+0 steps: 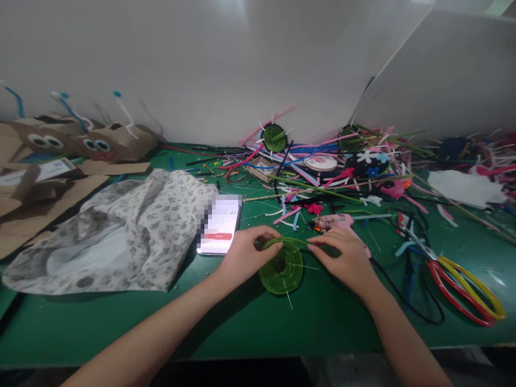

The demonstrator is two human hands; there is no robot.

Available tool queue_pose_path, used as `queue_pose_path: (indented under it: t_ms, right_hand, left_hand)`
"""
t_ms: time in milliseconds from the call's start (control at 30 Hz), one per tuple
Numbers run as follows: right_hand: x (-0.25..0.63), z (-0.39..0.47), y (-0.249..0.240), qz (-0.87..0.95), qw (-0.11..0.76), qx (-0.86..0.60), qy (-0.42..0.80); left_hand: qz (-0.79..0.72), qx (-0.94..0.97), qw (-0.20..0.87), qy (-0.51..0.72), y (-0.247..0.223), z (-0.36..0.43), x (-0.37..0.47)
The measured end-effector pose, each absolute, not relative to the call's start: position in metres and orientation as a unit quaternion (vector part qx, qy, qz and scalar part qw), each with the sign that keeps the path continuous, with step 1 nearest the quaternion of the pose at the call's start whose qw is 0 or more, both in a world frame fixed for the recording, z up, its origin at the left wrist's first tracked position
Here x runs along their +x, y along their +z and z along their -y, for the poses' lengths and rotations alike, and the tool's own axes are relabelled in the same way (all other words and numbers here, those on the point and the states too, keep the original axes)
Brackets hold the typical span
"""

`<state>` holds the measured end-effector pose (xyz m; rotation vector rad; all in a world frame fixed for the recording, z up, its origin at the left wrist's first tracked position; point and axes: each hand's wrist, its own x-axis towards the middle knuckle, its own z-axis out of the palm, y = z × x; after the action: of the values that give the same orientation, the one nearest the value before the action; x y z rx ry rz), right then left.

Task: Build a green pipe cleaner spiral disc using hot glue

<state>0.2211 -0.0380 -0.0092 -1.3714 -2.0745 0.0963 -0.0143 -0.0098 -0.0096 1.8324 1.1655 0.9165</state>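
A flat green coil [278, 279], seemingly wound from pipe cleaner, lies in front of me on the green table. Thin glassy strands stick out from its lower and right sides. At its upper left edge, my left hand [248, 252] grips the coil between thumb and fingers. My right hand [344, 258] is closed in a pinch on the green pipe cleaner [299, 241] that runs off the coil's top to the right. Just beyond the right hand lies a pink glue gun [357, 232], partly covered by that hand.
A lit phone [224, 220] and a patterned cloth [157, 215] lie on the left, with cardboard figures [115, 142] behind. Scissors [463, 285] with red and yellow handles rest at right, near a black cord [403, 301]. Loose pipe cleaners [298, 172] heap along the back.
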Motion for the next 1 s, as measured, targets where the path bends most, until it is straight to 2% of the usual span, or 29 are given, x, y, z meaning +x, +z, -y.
queue_pose_path:
  t_ms: [233, 400, 1000]
  right_hand:
    - [0.207, 0.047, 0.003, 0.694, 0.282, -0.629, 0.210]
    - [0.195, 0.057, 0.008, 0.626, 0.314, -0.657, 0.280]
    - [0.178, 0.083, 0.003, 0.520, 0.373, -0.716, 0.279]
  left_hand:
    - [-0.465, 0.712, 0.384, 0.360, -0.012, 0.010, -0.013]
    - [-0.485, 0.681, 0.419, 0.354, -0.013, 0.007, -0.013]
    - [-0.486, 0.685, 0.408, 0.358, -0.012, 0.010, -0.011]
